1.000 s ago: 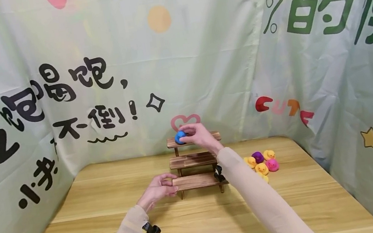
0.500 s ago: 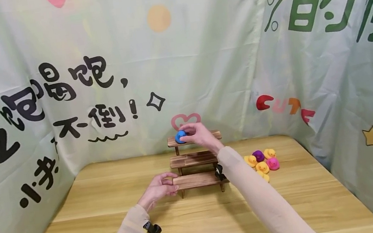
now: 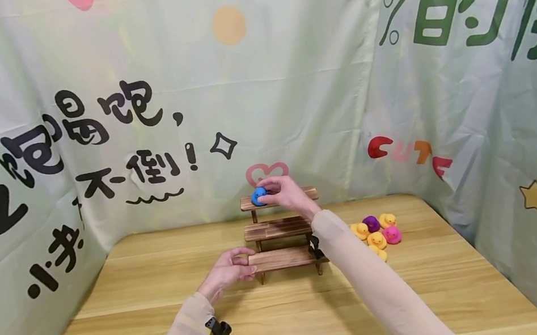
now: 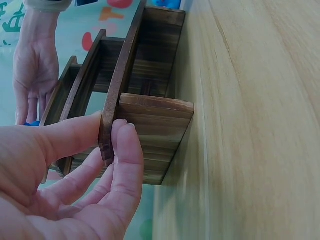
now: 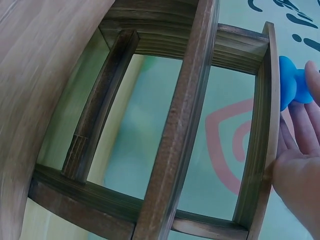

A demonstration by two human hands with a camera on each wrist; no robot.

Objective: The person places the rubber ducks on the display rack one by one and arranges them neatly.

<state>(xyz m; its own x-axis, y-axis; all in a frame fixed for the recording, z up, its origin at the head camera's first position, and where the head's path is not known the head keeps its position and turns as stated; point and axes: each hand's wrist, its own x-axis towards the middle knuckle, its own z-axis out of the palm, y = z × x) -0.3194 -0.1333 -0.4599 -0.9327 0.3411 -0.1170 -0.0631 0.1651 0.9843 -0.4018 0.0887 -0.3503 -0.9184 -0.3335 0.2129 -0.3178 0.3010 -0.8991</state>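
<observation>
A three-tier wooden stand (image 3: 281, 258) stands on the table. At the left part of its top tier sits a blue duck (image 3: 258, 197), pinched between the thumb and fingers of my right hand (image 3: 289, 194). My left hand (image 3: 226, 272) grips the left end of the lowest tier; in the left wrist view, the thumb of that hand (image 4: 75, 185) lies on one side of the board (image 4: 116, 90) and the fingers on the other. The right wrist view shows the blue duck (image 5: 288, 82) against the top board, with my right hand (image 5: 300, 150) partly cut off by the frame's edge.
Several small ducks, yellow ones (image 3: 376, 241), a purple one (image 3: 371, 224) and a pink one (image 3: 392, 235), lie on the wooden table (image 3: 290, 324) right of the stand, close to my right sleeve. A printed cloth (image 3: 290, 101) hangs behind and at both sides.
</observation>
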